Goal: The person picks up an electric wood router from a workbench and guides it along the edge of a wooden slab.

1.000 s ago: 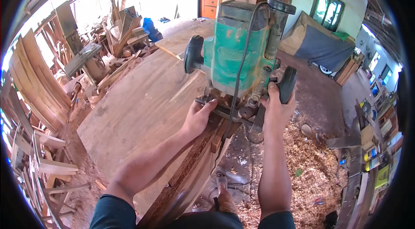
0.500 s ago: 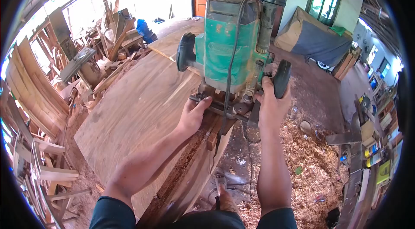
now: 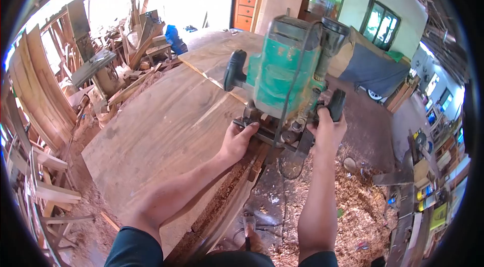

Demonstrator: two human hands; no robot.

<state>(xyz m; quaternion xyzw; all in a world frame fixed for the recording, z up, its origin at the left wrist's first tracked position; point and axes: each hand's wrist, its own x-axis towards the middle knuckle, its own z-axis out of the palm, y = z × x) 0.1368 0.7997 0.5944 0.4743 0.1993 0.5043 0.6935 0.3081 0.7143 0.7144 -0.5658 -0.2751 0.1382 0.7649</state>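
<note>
Left hand: closed on the near-side metal bar of the router, thumb laid along the top, fingers curled below. Right hand: closed about the right handle, thumb against its inner side.

Router: directly beyond and above both hands, its base between them, over a timber strip that runs along the near edge of a wooden panel.

Obscured: most fingertips of both hands, behind bar and handle; underside of the base and any cutter; meeting of base and timber. Lettering on the housing illegible; upper housing slightly blurred.

Appearance of router: bulky green housing, scuffed and dusty, with a dark top; brown, worn metalwork about the base; dark cord looping down the near face; black left handle, untouched; dark-capped column at the right rear.

Surroundings, receding: loose shavings in the timber's channel; pale wood shavings heaped on the floor at right; stacked offcuts at far left; draped cover over a wheeled object, far right; orange drawer fronts at the back.
</note>
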